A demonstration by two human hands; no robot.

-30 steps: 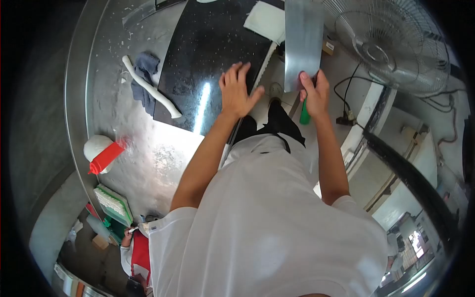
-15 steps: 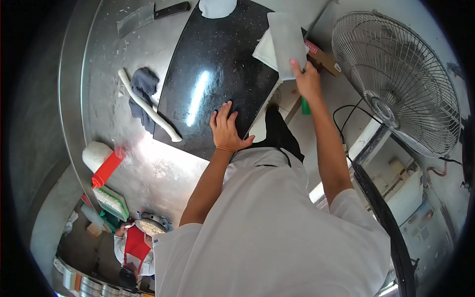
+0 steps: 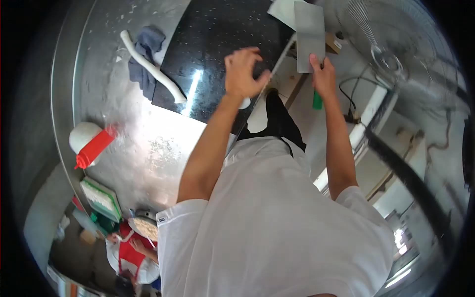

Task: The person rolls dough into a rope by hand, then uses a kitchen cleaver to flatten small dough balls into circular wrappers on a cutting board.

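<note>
My right hand [image 3: 323, 76] is wrapped around the grip of a broad metal cleaver [image 3: 310, 37], its flat blade pointing away from me beside the board. A green end [image 3: 317, 100] of the grip sticks out below the fingers. My left hand [image 3: 242, 72] is over the black board [image 3: 213, 44], fingers apart and slightly bent, holding nothing. Partly hidden by its wrist lies a small white round piece [image 3: 245, 103] that looks like dough. A long white dough rope [image 3: 151, 69] rests across a dark grey cloth [image 3: 145, 81], with one end on the board's left corner.
A white cloth [image 3: 283, 11] lies at the board's far right. On the steel table [image 3: 153, 163] are a red squeeze bottle [image 3: 94, 147], a white rounded thing [image 3: 81, 136] and a green-edged tray [image 3: 100, 198]. A wire fan [image 3: 386, 59] stands right. A co-worker [image 3: 132, 252] in red is lower left.
My left hand has lifted and moved away from me over the board, uncovering the small white round piece. The right hand with the cleaver has shifted slightly right. The whole view has tilted.
</note>
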